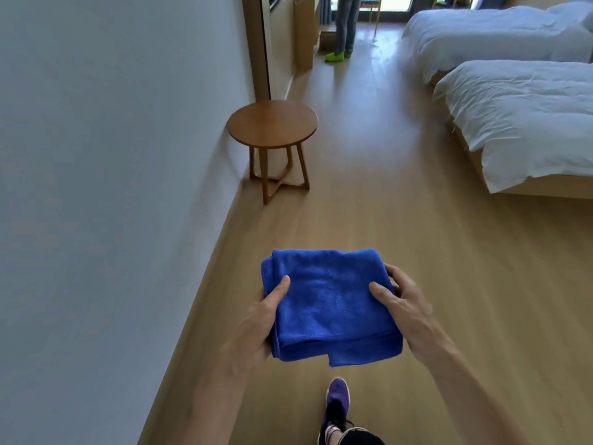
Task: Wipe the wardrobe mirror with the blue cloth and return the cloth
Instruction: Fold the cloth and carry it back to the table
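A folded blue cloth (pixel 327 303) is held flat in front of me above the wooden floor. My left hand (pixel 260 322) grips its left edge, thumb on top and fingers underneath. My right hand (pixel 401 303) grips its right edge the same way. The wardrobe mirror (pixel 266 43) shows only as a thin strip in a wooden frame along the left wall, far ahead of the cloth.
A round wooden side table (pixel 272 123) stands against the white wall (pixel 112 155) ahead on the left. Two beds with white covers (pixel 519 123) fill the right side. A person's legs in green shoes (pixel 340 49) stand at the far end. My purple shoe (pixel 337 403) is below the cloth.
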A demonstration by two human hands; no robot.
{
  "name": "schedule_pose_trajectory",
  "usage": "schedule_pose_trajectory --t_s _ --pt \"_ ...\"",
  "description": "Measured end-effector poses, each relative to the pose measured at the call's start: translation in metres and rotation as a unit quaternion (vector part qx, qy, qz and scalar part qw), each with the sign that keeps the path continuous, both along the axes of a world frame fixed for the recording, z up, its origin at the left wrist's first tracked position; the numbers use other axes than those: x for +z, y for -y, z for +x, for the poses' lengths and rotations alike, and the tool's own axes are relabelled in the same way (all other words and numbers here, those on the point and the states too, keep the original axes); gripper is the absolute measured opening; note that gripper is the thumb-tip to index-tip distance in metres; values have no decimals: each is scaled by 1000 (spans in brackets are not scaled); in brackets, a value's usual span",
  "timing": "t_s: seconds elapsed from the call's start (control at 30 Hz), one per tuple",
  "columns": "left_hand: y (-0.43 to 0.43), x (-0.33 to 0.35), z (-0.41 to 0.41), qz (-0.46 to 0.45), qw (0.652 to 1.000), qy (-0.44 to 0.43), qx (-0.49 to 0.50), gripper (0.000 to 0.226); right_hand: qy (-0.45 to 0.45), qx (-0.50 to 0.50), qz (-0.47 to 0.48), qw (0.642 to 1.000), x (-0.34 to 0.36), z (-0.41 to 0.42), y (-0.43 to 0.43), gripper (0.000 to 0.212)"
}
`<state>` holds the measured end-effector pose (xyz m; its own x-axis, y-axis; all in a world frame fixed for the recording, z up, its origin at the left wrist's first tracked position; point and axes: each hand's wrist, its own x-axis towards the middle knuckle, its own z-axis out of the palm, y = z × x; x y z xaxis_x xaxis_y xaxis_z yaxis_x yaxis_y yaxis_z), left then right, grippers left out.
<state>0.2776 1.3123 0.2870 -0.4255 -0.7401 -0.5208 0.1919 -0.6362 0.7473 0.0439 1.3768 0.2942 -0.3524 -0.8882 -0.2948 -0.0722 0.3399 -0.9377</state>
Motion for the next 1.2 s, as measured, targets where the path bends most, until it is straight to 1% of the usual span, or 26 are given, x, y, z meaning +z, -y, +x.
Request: schedule_pose_trajectory --t_s 0.17,0.33,0.53,0.63,0.73,0.87,1.03,1.2 --pt "70 11 -54 -8 1000 20 15 43 3 25 -11 1000 9 -57 77 34" --pt "127 15 -103 -24 999 21 21 40 -3 38 -18 999 15 -109 138 35" --pt "194 9 -160 -18 999 21 17 39 -7 15 -24 1000 12 -164 194 35" --pt "234 4 -189 0 1000 13 11 38 -20 -4 -19 1000 7 -189 228 36" --pt "283 -5 -218 24 1000 0 -3 39 -26 -30 -4 999 3 -218 270 29" --pt "355 -12 -256 45 997 -6 -66 45 8 -24 9 1000 4 -258 329 13" --pt "439 -4 -293 35 994 -22 -105 42 39 -28 12 999 13 -299 405 18" --pt "505 3 -307 36 995 -20 -91 44 58 -10 31 998 14 -318 484 20"
